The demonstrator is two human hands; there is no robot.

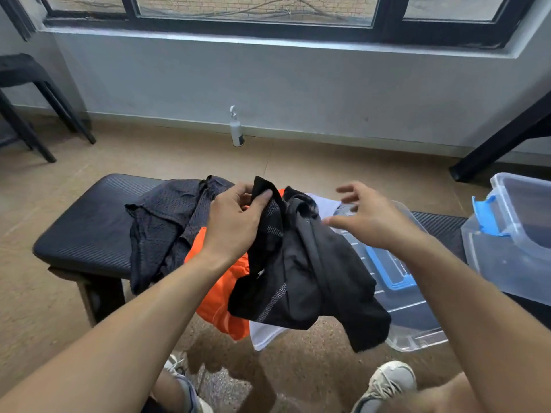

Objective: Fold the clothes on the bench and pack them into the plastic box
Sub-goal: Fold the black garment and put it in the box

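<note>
Head view: the left hand (235, 222), forearm reaching forward, pinches the top edge of a black garment (298, 272) that hangs above the padded bench (89, 228). The right hand (366, 216) hovers beside it, fingers spread and loosely curved, holding nothing. More clothes lie heaped on the bench, and the clear plastic box (518, 231) stands at the bench's right end.

Black garment (301, 272) with grey dotted stripes, orange garment (219, 305), dark mesh shirt (162, 225), blue-latched clear box (512, 234)

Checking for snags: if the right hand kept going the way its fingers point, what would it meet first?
Probably the black garment that the left hand holds up; the right hand points left toward its upper folds, though depth is unclear.
</note>
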